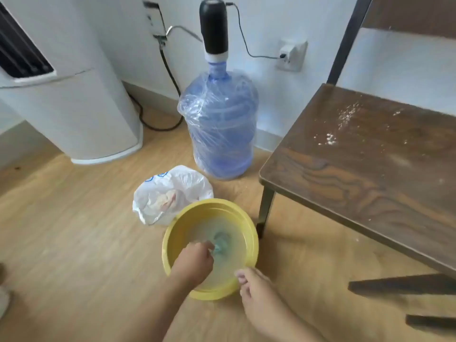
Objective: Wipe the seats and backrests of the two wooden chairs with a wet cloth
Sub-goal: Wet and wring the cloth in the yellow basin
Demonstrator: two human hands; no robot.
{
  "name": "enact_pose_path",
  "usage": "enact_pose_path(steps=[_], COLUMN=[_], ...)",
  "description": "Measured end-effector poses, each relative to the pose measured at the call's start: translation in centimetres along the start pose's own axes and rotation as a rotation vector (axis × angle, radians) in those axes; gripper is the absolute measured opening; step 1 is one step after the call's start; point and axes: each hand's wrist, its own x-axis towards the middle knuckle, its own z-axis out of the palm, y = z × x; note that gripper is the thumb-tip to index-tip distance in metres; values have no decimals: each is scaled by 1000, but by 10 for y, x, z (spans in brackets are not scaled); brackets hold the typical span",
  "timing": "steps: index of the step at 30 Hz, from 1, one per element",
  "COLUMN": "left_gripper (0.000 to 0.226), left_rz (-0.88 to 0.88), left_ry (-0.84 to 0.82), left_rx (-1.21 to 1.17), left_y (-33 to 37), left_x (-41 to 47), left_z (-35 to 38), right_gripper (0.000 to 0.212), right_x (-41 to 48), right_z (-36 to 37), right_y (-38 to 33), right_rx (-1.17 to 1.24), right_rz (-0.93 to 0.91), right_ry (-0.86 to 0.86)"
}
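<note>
A yellow basin (177, 233) with water stands on the wooden floor in front of me. A blue-green cloth (220, 243) lies under the water in its middle. My left hand (193, 261) reaches into the basin and is closed on the cloth's edge. At the basin's near right rim is my right hand (256, 290), fingers loosely curled; a grip on the rim cannot be made out. A dark wooden chair (365, 169) stands at the right, its seat speckled with white crumbs. Its backrest (409, 13) shows at the top right.
A large blue water jug (219, 124) with a black pump stands against the wall behind the basin. A white plastic bag (167, 193) lies just beyond the basin. A white appliance (64, 99) stands at the left, with cables along the wall.
</note>
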Motion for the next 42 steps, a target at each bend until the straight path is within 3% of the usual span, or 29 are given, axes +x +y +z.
enact_pose_path(steps=[3, 6, 9, 12, 14, 16, 20, 21, 23, 25, 28, 30, 32, 35, 38, 42], left_gripper=[59, 73, 52, 37, 37, 33, 31, 36, 36, 29, 28, 27, 25, 18, 20, 24], left_rz=[73, 28, 24, 62, 8, -75, -139, -122, -93, -50, 218, 303, 259, 132, 43, -14], left_ry=[-42, -107, -49, -97, -158, -162, -228, -273, -298, -175, 50, 155, 230, 317, 275, 203], left_rx=[49, 127, 123, -187, -449, -731, -1217, -1312, -1403, -1281, -678, -325, -351, -690, -821, -844], left_y=[-9, -17, -25, -27, -32, -33, -27, -27, -25, -23, -18, -13, -11, -12, -6, 3], left_x=[47, 85, 113, 124, 127, 129, 131, 130, 124, 114, 102, 101, 102, 109, 116, 121], left_z=[50, 86, 103, 96, 82, 71, 52, 49, 44, 42, 36, 29, 20, 6, -11, -15], right_gripper=[44, 54, 61, 92, 110, 112, 90, 83, 67, 39, 53, 55, 55, 41, 37, 31], right_x=[67, 119, 162, 193, 206, 213, 214, 215, 221, 222, 228, 228, 230, 231, 230, 227], right_z=[31, 46, 50, 54, 57, 58, 57, 54, 47, 37, 44, 51, 52, 45, 35, 28], right_y=[18, 32, 33, 26, 27, 26, 13, 10, 4, -4, -8, -13, -16, -22, -25, -27], right_rx=[-105, -164, -333, -356, -133, 172, 366, 487, 971, 1380, 1300, 1262, 1316, 1342, 1249, 1199], right_rz=[-74, -45, -11, 75, 125, 169, 110, 111, 198, 276, 371, 378, 365, 386, 453, 509], right_ry=[16, -35, -25, -122, -170, -128, 34, 58, 44, -16, 20, 57, 89, 239, 358, 386])
